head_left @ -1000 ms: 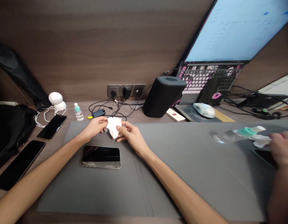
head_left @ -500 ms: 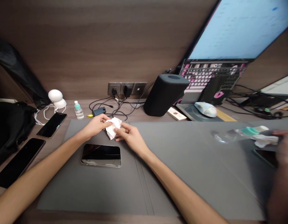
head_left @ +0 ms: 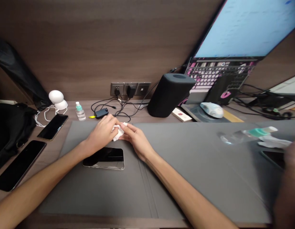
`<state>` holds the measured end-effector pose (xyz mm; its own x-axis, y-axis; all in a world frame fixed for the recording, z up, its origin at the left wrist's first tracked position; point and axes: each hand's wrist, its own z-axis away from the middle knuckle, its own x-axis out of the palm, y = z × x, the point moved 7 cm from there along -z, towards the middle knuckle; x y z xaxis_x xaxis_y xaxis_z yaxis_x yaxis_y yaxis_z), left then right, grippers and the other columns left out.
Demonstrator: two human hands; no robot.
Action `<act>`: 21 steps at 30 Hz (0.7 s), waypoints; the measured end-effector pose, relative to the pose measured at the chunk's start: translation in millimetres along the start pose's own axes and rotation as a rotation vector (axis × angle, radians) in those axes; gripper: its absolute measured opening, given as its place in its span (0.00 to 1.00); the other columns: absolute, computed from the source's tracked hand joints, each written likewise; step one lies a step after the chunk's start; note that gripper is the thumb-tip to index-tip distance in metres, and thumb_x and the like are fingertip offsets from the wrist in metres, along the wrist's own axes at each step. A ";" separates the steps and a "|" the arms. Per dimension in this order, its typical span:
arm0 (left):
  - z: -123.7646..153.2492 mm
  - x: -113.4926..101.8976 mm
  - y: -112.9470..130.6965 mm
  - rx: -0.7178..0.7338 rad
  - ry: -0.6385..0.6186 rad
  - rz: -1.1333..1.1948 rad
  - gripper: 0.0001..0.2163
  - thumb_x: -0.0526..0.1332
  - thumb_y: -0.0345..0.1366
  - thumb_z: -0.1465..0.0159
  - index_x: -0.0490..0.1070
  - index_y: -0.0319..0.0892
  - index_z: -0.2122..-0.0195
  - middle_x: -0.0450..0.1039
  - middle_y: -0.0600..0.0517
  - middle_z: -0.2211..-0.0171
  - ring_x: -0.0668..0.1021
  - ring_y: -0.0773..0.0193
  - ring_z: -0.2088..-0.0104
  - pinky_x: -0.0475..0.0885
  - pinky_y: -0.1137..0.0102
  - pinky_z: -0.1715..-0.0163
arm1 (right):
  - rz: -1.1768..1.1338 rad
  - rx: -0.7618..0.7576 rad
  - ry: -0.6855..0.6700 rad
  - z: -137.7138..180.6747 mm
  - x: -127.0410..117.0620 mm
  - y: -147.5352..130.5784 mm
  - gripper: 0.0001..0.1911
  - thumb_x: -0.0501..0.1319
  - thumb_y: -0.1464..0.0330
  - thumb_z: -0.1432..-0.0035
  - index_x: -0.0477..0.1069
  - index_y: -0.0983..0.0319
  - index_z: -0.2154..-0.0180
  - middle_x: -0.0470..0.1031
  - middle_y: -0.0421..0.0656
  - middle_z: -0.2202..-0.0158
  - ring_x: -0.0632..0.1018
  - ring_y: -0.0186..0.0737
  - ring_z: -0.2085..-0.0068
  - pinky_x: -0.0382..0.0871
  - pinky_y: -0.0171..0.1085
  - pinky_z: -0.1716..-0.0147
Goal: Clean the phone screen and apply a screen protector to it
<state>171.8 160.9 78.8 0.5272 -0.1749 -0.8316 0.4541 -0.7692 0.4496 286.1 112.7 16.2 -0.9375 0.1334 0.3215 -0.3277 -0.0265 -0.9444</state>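
Observation:
Between my two hands is a crumpled white tissue (head_left: pixel 118 132), partly covered by the fingers. My left hand (head_left: pixel 101 133) is closed on its left side, knuckles up. My right hand (head_left: pixel 137 140) pinches the tissue from the right, thumb on top. Just below the hands, a smartphone (head_left: pixel 106 158) with a dark screen and light frame lies face up on the grey desk mat (head_left: pixel 109 197). The left hand and wrist overlap the phone's upper left part in view.
Two more phones (head_left: pixel 53 126) lie at the left, near a small spray bottle (head_left: pixel 80 112) and a white camera (head_left: pixel 58 99). A black speaker (head_left: pixel 170 95) stands behind. At right, another person's blurred hand (head_left: pixel 292 168) is near a clear bottle (head_left: pixel 248 134), a tissue and a phone.
My left hand has moved right and over the tissue, covering more of it. The tissue is bunched smaller between both hands. The other person's hand has shifted slightly right.

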 end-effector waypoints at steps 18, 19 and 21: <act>-7.7 24.5 -39.5 -0.309 -0.157 0.675 0.17 0.64 0.45 0.33 0.78 0.39 0.50 0.83 0.45 0.58 0.82 0.58 0.60 0.77 0.64 0.58 | 0.036 -0.142 0.000 -2.9 -6.2 -13.1 0.19 0.69 0.55 0.42 0.80 0.60 0.54 0.82 0.46 0.50 0.79 0.46 0.49 0.73 0.41 0.48; -7.9 19.2 -37.4 -0.282 -0.128 0.602 0.17 0.63 0.44 0.32 0.78 0.41 0.48 0.83 0.46 0.57 0.82 0.58 0.61 0.76 0.64 0.58 | 0.057 -0.160 -0.023 -1.6 -2.9 -14.9 0.19 0.69 0.54 0.41 0.80 0.59 0.53 0.82 0.45 0.49 0.79 0.46 0.49 0.73 0.41 0.49; -8.3 6.1 -29.8 -0.184 -0.064 0.366 0.15 0.59 0.41 0.29 0.78 0.44 0.46 0.83 0.47 0.55 0.82 0.57 0.60 0.75 0.64 0.56 | 0.129 -0.211 -0.038 1.4 2.3 -19.2 0.20 0.69 0.53 0.41 0.80 0.58 0.52 0.81 0.45 0.49 0.79 0.46 0.49 0.74 0.42 0.50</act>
<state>167.5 187.9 63.0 0.6346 -0.4591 -0.6217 0.3689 -0.5269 0.7657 290.1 112.1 35.2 -0.9749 0.1054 0.1961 -0.1770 0.1672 -0.9699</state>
